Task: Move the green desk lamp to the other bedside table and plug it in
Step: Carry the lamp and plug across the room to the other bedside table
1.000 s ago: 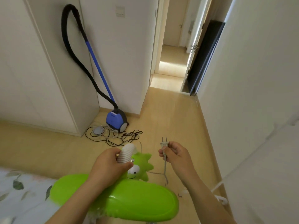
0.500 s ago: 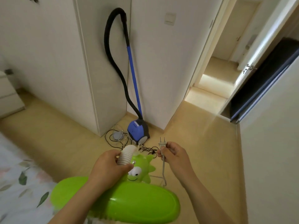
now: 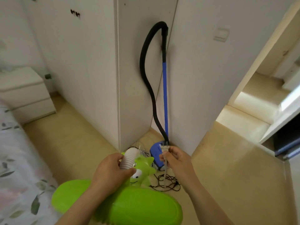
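I carry the green desk lamp (image 3: 129, 207) low in front of me: a glossy lime-green shade at the bottom, a cartoon-eyed green base and a white ribbed neck. My left hand (image 3: 112, 171) is wrapped around that neck. My right hand (image 3: 177, 159) pinches the lamp's grey plug (image 3: 165, 148), prongs pointing up, and the grey cord hangs down from it. A white bedside table (image 3: 26, 93) with drawers stands at the far left, beyond the bed.
A blue vacuum cleaner (image 3: 156, 153) with a black hose leans in the corner by the white wardrobe (image 3: 90, 62), its black cable (image 3: 167, 184) tangled on the wooden floor. The flower-patterned bed (image 3: 17, 168) is at the left. An open doorway (image 3: 253, 101) is at the right.
My view has swung left: the doorway slid to the right and the bedside table came into sight. Both hands keep the same hold on the lamp and plug.
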